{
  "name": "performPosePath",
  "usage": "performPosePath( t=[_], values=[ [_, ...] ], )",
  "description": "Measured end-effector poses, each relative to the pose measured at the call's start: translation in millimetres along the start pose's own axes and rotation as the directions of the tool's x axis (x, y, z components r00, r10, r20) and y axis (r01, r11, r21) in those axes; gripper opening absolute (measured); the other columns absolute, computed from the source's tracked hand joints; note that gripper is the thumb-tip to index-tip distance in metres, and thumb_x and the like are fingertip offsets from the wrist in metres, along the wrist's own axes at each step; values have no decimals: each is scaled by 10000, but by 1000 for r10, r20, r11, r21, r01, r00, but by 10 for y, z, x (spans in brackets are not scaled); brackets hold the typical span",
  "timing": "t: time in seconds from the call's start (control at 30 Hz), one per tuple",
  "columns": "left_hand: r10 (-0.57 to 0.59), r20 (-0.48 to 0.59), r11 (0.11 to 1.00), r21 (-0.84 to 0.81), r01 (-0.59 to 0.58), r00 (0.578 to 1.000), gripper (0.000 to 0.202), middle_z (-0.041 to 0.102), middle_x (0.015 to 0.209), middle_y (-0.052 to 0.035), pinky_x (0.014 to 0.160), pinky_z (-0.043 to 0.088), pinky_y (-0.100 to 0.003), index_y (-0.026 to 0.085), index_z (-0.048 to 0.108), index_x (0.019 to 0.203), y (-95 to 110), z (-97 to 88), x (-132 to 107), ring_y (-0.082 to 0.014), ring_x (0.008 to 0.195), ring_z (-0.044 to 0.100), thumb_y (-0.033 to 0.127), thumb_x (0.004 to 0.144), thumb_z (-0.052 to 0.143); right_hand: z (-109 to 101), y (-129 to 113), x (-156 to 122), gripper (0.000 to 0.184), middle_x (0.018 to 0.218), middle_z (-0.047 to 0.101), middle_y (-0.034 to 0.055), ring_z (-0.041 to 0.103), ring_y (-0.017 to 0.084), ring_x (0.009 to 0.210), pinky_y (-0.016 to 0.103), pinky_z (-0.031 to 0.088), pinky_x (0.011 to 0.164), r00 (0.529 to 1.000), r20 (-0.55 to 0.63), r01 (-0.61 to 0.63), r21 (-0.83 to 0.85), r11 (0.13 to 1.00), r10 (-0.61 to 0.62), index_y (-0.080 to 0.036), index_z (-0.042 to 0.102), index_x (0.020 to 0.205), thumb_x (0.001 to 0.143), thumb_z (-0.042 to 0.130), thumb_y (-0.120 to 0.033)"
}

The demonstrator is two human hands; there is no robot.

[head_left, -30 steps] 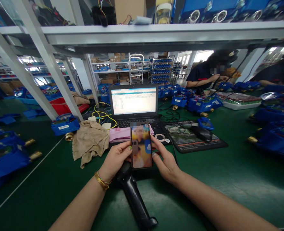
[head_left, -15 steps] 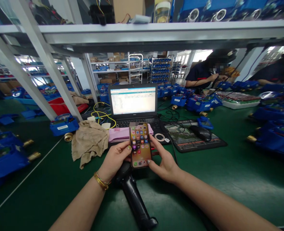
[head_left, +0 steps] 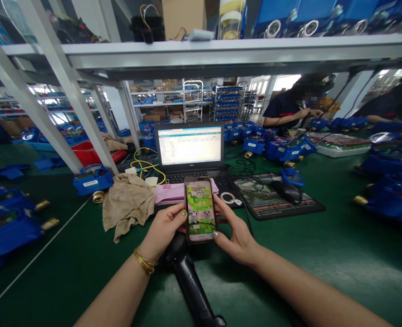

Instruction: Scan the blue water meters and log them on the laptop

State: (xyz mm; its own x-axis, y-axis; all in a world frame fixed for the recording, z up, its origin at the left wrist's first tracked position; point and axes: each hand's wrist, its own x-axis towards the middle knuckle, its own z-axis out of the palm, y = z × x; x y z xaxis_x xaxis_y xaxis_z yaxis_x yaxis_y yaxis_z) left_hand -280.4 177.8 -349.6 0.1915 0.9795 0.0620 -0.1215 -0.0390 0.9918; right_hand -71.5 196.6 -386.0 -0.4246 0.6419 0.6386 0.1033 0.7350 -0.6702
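A smartphone (head_left: 201,210) is held upright in both hands at the middle of the head view, its screen filled with a bright green picture. My left hand (head_left: 165,229) grips the phone's left edge, thumb at the side of the screen. My right hand (head_left: 235,234) is closed around the right edge, with the thumb by the lower right corner. Beneath the phone, a black handheld barcode scanner (head_left: 192,286) lies on the green worktop. Behind it stand an open laptop (head_left: 189,147) with a lit screen and a stack of pink papers (head_left: 169,193).
A beige rag (head_left: 128,202) and a blue meter unit (head_left: 92,179) lie to the left. On the right are a computer mouse (head_left: 286,191) on a mouse pad (head_left: 272,209) and several blue units. A white shelf (head_left: 201,59) spans overhead. A co-worker (head_left: 289,106) sits across.
The phone's screen has gone from a page of app icons to a green picture. My right thumb has shifted slightly off the screen toward the edge. The whole view has tilted up slightly.
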Motion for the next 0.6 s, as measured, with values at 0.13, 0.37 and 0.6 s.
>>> performPosePath(
  t=[0.13,0.37,0.6],
  values=[
    [5,7,1000,2,-5,1000,586,667,974,-108,646,567,-238,151,650,1166,-1,18,-5,-210,753,649,541,744,770,1,23,-9,785,1370,519,124,552,245,1176,324,542,852,1000,-4,31,-3,1000,-31,-205,166,1536,842,532,-198],
    [26,19,1000,-5,-26,999,534,665,1008,-95,642,561,-209,174,639,1185,7,27,-23,-175,748,642,505,781,751,3,60,-14,792,1392,497,122,530,242,1215,347,532,901,998,2,63,-8,998,-63,-218,153,1540,838,518,-184],
    [46,-13,999,-15,-46,999,525,657,1022,-115,623,543,-190,133,633,1154,-19,9,-13,-181,771,643,489,786,747,15,100,-37,1080,1507,346,154,438,292,1315,445,441,1048,998,65,28,-118,993,-20,-195,14,1553,715,695,-224]
  ],
)
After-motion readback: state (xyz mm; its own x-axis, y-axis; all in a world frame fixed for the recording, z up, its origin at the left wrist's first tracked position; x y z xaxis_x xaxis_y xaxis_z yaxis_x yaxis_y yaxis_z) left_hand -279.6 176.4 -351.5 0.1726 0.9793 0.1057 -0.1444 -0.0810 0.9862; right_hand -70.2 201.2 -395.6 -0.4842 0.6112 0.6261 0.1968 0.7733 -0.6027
